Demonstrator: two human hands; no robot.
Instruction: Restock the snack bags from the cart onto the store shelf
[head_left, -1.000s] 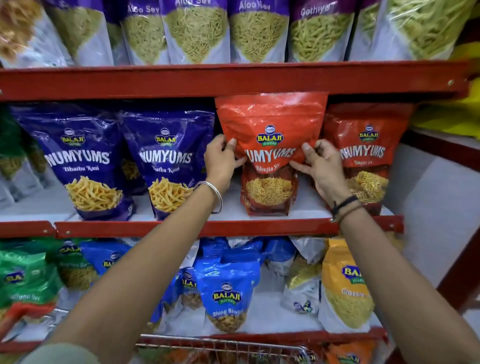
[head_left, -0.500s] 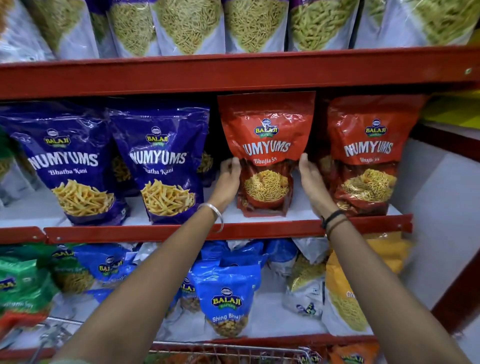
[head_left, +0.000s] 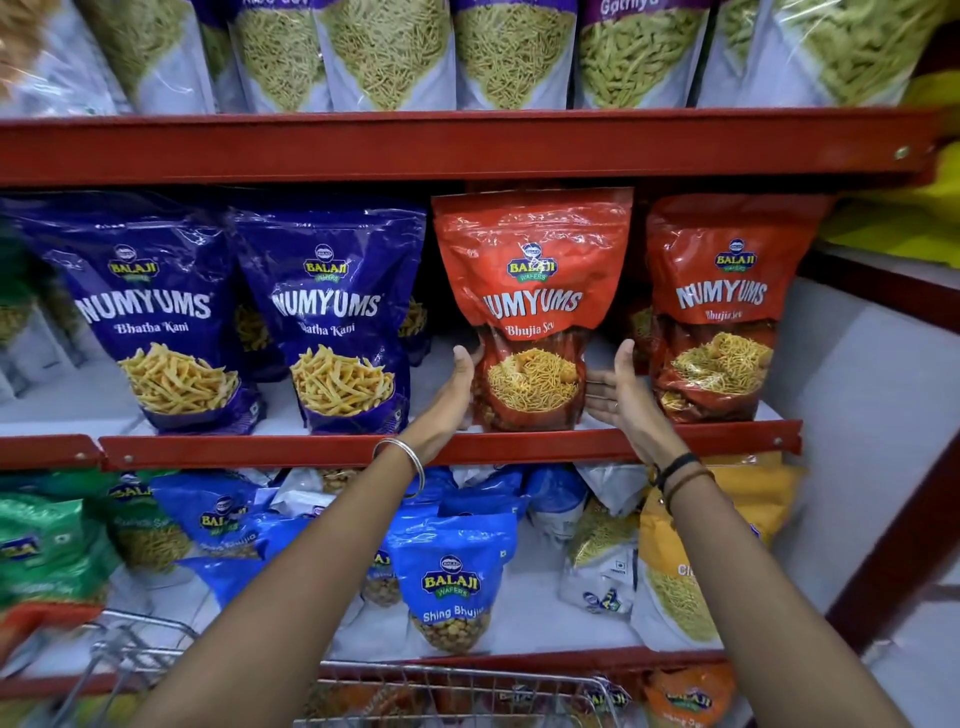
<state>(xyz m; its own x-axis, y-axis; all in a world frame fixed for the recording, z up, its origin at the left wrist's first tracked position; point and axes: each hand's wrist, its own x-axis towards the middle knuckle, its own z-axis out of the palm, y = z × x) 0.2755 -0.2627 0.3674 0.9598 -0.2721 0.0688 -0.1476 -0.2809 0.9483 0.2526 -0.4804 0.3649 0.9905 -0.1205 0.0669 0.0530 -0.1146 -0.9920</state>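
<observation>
Once the hands had slid down its sides, the red Bhujia Sev bag (head_left: 530, 312) stood on the middle shelf (head_left: 311, 451); left hand (head_left: 457, 387) touched it, right hand (head_left: 621, 397) open, seemingly just clear: placed.

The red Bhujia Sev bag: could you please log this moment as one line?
stage: placing | red Bhujia Sev bag: upright on middle shelf | left hand: on bag's side | right hand: open, beside bag

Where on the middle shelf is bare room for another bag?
Bare white shelf shows left of the blue bags, and a strip right of the outer red bag. Between the red bags the right hand fills the gap; elsewhere crowded.
</observation>
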